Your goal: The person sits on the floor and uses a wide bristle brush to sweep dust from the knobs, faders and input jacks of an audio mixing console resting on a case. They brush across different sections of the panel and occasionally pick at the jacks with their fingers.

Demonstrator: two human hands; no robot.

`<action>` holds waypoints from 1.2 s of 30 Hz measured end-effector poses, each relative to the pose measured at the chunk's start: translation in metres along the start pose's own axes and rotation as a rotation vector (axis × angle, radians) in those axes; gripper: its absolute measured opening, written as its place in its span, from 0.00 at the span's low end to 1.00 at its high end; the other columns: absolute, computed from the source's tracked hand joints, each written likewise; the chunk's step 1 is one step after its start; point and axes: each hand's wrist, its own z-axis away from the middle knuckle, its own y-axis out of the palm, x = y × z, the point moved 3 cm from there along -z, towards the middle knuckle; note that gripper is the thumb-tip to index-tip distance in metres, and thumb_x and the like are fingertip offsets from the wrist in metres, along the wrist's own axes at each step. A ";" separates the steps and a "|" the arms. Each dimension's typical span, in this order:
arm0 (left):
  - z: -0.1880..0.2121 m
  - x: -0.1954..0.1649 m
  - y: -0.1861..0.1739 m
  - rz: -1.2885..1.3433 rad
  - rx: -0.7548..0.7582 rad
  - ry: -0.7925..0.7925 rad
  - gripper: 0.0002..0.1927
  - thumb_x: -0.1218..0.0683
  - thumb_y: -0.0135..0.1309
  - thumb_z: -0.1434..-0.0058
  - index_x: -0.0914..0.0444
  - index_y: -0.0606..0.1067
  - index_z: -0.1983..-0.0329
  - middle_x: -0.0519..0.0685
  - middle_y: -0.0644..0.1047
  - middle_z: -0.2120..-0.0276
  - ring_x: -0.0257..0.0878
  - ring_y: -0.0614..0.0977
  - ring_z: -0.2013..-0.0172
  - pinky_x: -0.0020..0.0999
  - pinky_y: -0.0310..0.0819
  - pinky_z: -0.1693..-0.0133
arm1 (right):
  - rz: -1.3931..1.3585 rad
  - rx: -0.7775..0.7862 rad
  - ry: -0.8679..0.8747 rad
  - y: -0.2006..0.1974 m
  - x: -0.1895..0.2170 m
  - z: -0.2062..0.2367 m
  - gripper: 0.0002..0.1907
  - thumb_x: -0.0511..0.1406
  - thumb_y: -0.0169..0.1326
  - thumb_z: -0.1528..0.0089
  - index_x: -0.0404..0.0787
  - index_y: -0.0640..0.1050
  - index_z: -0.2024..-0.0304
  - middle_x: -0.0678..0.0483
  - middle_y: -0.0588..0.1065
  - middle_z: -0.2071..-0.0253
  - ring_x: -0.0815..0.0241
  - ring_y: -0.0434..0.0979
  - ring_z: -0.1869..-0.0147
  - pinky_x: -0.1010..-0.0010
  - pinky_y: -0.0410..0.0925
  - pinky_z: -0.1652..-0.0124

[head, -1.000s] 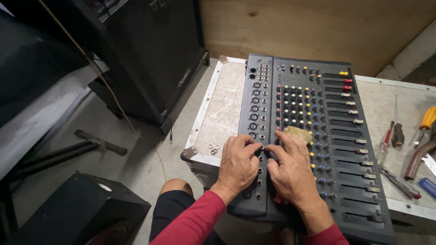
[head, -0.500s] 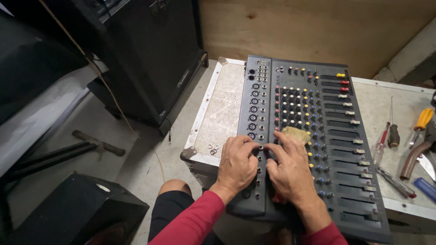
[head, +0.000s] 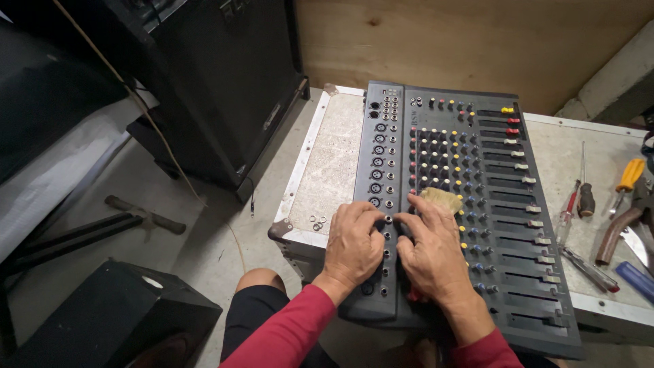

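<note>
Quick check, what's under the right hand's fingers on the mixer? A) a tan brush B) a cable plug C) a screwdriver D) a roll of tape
A: tan bristles of a brush stick out from under the right hand, which rests on the knob rows of the grey audio mixer; the screwdrivers lie apart on the case top to the right.

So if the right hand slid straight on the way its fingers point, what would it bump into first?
Probably the tan brush lying at the right hand's fingertips, on the mixer; whether it already touches it is unclear.
</note>
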 end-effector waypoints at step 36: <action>-0.001 -0.004 -0.003 -0.009 0.028 0.045 0.15 0.63 0.52 0.48 0.66 0.81 0.57 0.52 0.77 0.56 0.50 0.75 0.55 0.44 0.69 0.50 | 0.011 -0.008 0.001 0.001 -0.001 0.002 0.18 0.33 0.55 0.47 0.43 0.81 0.54 0.46 0.71 0.38 0.42 0.66 0.33 0.52 0.57 0.32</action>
